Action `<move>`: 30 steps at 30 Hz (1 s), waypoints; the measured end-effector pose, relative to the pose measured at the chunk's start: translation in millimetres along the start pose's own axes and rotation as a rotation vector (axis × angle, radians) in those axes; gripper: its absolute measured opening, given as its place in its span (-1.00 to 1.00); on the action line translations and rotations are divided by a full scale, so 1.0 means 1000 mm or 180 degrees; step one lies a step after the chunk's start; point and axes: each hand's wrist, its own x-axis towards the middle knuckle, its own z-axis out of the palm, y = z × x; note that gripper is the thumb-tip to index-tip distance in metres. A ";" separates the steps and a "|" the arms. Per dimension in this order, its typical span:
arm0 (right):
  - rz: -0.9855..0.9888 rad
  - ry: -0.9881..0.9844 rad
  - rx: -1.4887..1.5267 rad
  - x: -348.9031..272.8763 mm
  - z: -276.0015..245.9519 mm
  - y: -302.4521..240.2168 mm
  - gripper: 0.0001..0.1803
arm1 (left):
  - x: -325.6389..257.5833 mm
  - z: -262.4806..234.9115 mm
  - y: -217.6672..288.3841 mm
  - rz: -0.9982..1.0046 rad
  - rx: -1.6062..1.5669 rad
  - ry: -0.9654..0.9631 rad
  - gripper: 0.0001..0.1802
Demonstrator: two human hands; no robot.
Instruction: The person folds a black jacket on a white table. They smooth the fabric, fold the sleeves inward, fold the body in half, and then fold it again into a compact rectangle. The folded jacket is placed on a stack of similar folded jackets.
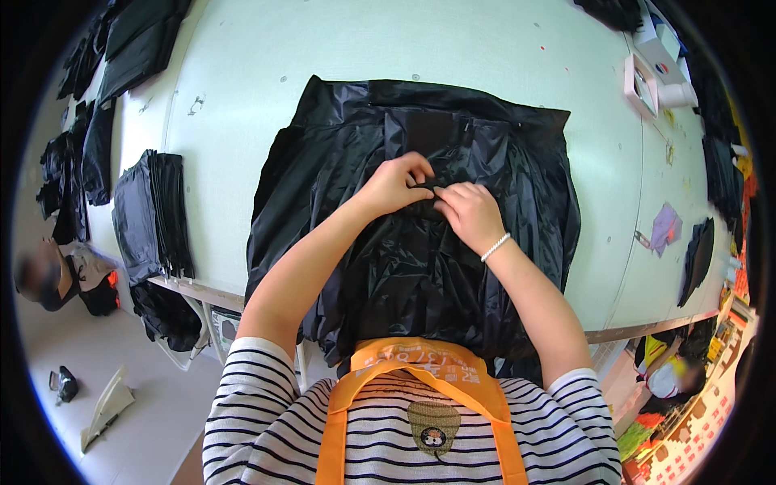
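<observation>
A: Where has that worker got to with the black cloth [323, 182]?

B: It's opened out over the counter [242, 56], right under the fingers and to either side of them. I'd call the spreading out done.

A: And the fingers themselves?

B: Both sets are pinching. The left hand [390, 187] has thumb and forefinger closed on a small bit of the cloth, and the right hand [473, 217] nips it just beside. The fingertips nearly meet; exactly what is between them is too dark to tell.

A: So that spot isn't finished?

B: I'd judge it's midway. Beyond the fingers the far edge lies fairly straight, but around and nearer than them it's all creases, running down to the orange apron [338, 412].

A: Nothing folded up, then?

B: Not this piece. Well left of the fingers there's a neat black stack [153, 214], and compared with that this one looks far from tidy.

A: And off to the right?

B: A pink tray [641, 90] and a purple scrap [667, 229], both well apart from the hands.
</observation>
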 end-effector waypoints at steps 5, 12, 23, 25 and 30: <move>-0.0350 -0.0050 -0.0159 0.000 0.003 0.005 -0.80 | -0.006 0.000 0.017 0.0695 0.0369 0.0439 -0.65; -0.0417 0.0364 -0.0966 -0.028 0.000 -0.017 -0.66 | -0.015 -0.007 0.045 0.1454 0.2314 -0.0659 -0.61; 0.1488 -0.0261 0.1460 0.021 0.001 0.015 -0.84 | -0.035 0.010 0.047 0.1754 0.2768 0.0043 -0.62; 0.0945 0.0214 0.0452 0.023 -0.003 0.004 -0.87 | -0.032 0.012 0.033 0.1732 0.2510 0.0246 -0.64; 0.0028 0.0542 -0.0233 0.006 -0.003 -0.020 -0.80 | -0.006 -0.005 0.011 0.1163 0.1356 -0.0005 -0.76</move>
